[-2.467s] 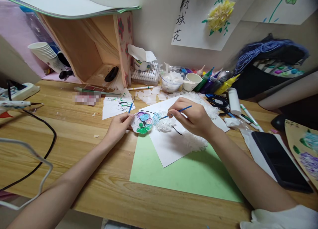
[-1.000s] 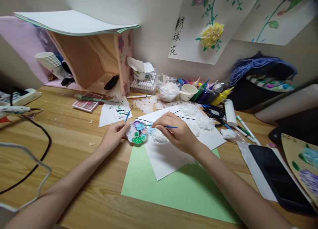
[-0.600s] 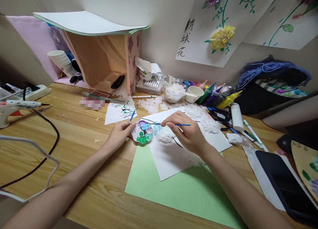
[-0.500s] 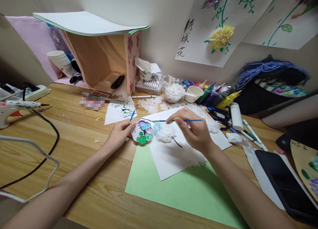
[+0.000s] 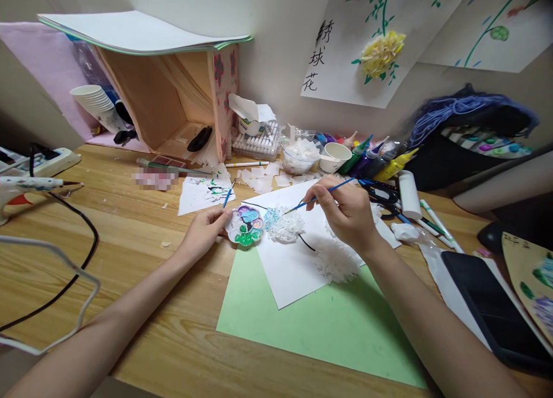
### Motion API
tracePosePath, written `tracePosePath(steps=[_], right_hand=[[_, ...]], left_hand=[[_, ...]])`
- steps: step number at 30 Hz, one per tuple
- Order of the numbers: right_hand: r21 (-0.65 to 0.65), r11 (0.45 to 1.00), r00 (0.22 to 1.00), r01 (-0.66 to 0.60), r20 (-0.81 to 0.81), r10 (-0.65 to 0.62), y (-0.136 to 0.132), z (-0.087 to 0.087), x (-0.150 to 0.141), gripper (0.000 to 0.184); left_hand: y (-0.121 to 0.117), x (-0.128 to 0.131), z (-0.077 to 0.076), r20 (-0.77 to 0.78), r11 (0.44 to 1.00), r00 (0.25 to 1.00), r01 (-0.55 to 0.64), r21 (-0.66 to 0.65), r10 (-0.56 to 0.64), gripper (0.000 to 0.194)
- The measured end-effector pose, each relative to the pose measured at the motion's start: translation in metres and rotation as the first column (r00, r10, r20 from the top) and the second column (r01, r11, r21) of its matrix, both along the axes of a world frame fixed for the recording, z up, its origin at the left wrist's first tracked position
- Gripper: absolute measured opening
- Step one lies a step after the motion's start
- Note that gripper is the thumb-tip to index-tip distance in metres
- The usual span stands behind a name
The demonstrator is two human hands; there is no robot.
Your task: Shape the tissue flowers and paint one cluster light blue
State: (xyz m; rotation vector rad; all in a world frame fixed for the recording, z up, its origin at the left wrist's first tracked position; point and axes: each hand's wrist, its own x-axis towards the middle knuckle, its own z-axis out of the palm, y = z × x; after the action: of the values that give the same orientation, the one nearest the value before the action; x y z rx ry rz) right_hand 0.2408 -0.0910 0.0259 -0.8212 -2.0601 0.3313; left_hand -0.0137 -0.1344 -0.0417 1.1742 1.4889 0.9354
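My left hand (image 5: 210, 231) pinches the edge of a flower-shaped paint palette (image 5: 243, 238) that carries green, blue, purple and dark paint. In my right hand (image 5: 343, 211) is a thin blue paintbrush (image 5: 319, 193), its tip at the upper part of a raised white paper flower (image 5: 287, 227). The flower's left side is tinted light blue. It sits on a white sheet (image 5: 283, 283), which lies over a green sheet (image 5: 276, 329). More fluffy white paper petals (image 5: 339, 264) lie under and beside my right hand, which partly hides them.
A second brush (image 5: 228, 194) lies by a paint-stained paper (image 5: 196, 195). Behind are a paper cup (image 5: 336, 156), paint bottles (image 5: 395, 163) and a bowl of paper scraps (image 5: 300, 155). A phone (image 5: 479, 306) is at right, a glue gun (image 5: 26, 185) and cables at left.
My right hand has turned the brush from nearly level to slanting, bringing its tip down to the white flower. The palette stays in my left hand. The view has shifted slightly.
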Motion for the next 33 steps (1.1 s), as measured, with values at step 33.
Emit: tracePosePath(steps=[33], right_hand=[[-0.044, 0.999, 0.999, 0.028, -0.018, -0.029, -0.0020, 0.0008, -0.0003, 0.033]], left_hand=[[0.0028, 0.0009, 0.0020, -0.030, 1.000, 1.000, 0.004, -0.003, -0.004, 0.035]])
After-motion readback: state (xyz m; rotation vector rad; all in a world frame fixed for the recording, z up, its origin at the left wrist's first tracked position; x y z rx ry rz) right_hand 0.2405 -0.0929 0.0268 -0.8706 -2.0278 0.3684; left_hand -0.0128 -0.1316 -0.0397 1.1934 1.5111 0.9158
